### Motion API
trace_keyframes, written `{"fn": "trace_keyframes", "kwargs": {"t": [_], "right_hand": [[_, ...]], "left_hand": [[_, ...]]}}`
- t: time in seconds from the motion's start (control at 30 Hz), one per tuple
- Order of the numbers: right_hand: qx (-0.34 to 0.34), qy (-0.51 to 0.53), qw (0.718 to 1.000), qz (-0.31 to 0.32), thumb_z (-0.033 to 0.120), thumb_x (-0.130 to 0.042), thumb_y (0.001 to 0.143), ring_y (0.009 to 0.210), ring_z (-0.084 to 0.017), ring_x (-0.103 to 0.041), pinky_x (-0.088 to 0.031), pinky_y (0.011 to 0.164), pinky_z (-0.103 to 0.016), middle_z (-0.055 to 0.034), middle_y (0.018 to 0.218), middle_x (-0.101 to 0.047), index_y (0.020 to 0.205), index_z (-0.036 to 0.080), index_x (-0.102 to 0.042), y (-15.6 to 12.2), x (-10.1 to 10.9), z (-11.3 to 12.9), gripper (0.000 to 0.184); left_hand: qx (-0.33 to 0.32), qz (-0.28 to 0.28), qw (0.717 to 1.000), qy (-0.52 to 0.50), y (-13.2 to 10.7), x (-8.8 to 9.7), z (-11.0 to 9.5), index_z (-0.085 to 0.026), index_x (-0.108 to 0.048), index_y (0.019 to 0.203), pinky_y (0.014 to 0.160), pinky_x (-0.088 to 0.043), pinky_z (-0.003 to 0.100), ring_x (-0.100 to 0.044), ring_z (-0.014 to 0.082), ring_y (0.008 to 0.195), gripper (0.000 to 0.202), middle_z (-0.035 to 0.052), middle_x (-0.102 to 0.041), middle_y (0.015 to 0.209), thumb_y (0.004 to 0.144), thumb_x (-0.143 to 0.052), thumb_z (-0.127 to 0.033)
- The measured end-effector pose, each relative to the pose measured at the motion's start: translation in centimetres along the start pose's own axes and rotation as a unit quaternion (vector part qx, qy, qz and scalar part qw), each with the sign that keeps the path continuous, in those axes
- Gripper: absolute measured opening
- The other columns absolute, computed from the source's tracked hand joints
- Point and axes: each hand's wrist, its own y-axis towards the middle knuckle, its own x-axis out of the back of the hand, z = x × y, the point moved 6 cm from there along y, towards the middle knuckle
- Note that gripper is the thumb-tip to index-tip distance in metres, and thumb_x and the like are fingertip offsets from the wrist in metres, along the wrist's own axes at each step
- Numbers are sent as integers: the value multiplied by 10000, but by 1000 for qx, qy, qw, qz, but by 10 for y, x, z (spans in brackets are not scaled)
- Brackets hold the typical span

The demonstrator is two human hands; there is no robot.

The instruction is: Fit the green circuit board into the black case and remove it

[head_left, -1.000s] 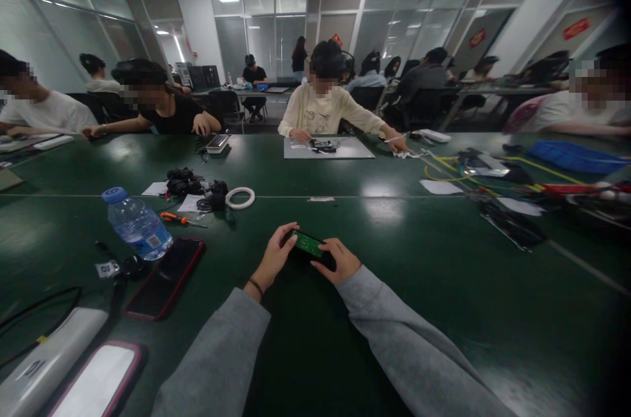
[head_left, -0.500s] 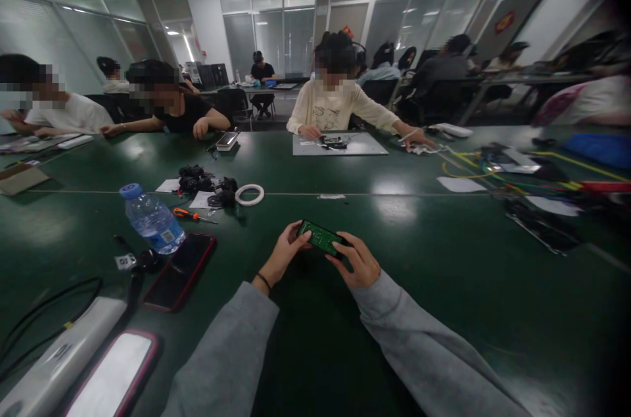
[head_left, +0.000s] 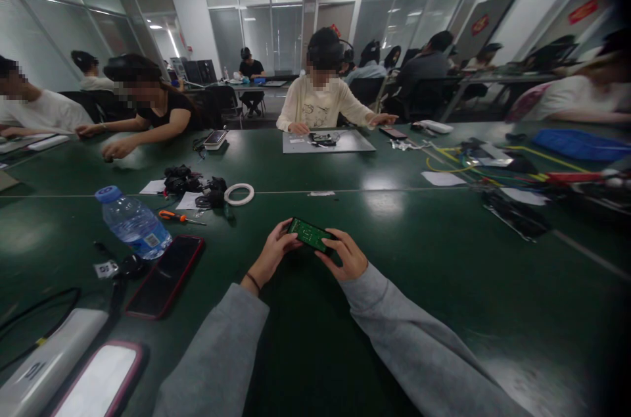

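Observation:
A green circuit board (head_left: 309,233) with a dark rim is held tilted just above the table, in front of me. My left hand (head_left: 272,254) grips its left end, the thumb lying on the board's face and the fingers behind. At the right end my right hand (head_left: 349,255) has hold of it, with thumb and fingers at the lower right corner. The fingers behind the board are partly hidden. Small pale marks dot the green face, too fine to make out.
On the green table (head_left: 424,312), left of me, are a water bottle (head_left: 135,223), an orange screwdriver (head_left: 180,217), a red-edged phone (head_left: 166,277), another phone (head_left: 101,381) and a white power bank (head_left: 54,364). Cables (head_left: 180,180) and a white ring (head_left: 239,194) lie beyond. Co-workers sit opposite.
My view has turned slightly right. Both hands keep the circuit board in nearly the same pose. Across the table, a co-worker's outstretched hand has lifted, and another's arm has shifted left.

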Motion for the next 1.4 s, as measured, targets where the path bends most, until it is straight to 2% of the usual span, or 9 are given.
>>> {"fn": "trace_keyframes", "kwargs": {"t": [0.23,0.67,0.9,1.0,1.13,1.2,1.3,1.33,1.4], "right_hand": [[50,-36,998,-14,238,-651,758,985,-230,-547,-521,800,-377,-132,1064,-541,1002,178,-550,3,2,13,271],[22,-33,999,9,261,-623,786,960,-229,-547,-517,779,-383,-123,1054,-537,956,197,-579,3,2,13,187],[-56,15,998,-31,299,-612,791,969,-223,-545,-505,803,-386,-116,1057,-528,967,194,-561,2,3,5,211],[-166,67,982,-53,362,-628,773,965,-227,-552,-504,802,-392,-114,1050,-541,976,187,-550,-4,0,-13,279],[-345,245,903,-73,464,-661,722,883,-218,-595,-509,799,-404,-91,926,-601,921,180,-516,-17,-15,-42,376],[-415,351,835,-88,486,-695,678,840,-213,-610,-522,777,-411,-70,888,-614,887,192,-496,-23,-26,-50,413],[-493,509,702,-65,512,-683,688,842,-215,-627,-535,775,-431,-48,898,-631,901,215,-479,-30,-50,-47,419],[-501,547,669,-45,518,-665,707,873,-219,-627,-527,806,-440,-51,919,-636,918,218,-484,-30,-58,-43,410],[-497,595,632,-1,521,-631,742,950,-229,-611,-495,885,-452,-70,974,-637,973,213,-505,-29,-68,-33,406]], "left_hand": [[-8,-30,999,8,3,3,4,-201,-508,1151,839,-471,331,-598,146,861,433,62,-589,1062,741,-637,-255],[-48,-44,996,56,1,2,0,-209,-531,1128,804,-473,324,-592,156,866,418,55,-598,1025,735,-639,-303],[-59,-31,995,73,-3,-5,-8,-196,-501,1181,867,-456,371,-576,199,983,501,98,-588,1108,721,-663,-312],[-51,-21,996,73,-5,-8,-11,-189,-466,1216,907,-432,397,-580,197,982,577,97,-604,1059,694,-695,-273],[-47,-9,996,73,-4,-7,-10,-185,-442,1233,933,-409,420,-600,185,945,637,96,-616,1032,662,-723,-229],[-60,-20,996,62,-2,-4,-9,-185,-461,1214,948,-398,417,-599,178,950,625,96,-609,1054,652,-730,-220],[-73,-32,996,32,1,1,-7,-185,-492,1191,974,-377,403,-578,177,1001,591,101,-581,1124,652,-730,-221],[-68,-27,997,22,1,2,-6,-185,-498,1190,977,-375,402,-571,181,1017,580,104,-576,1139,658,-725,-225],[-47,-7,999,11,1,0,-4,-182,-509,1186,963,-384,408,-569,193,1018,556,108,-587,1126,673,-715,-235]]}}
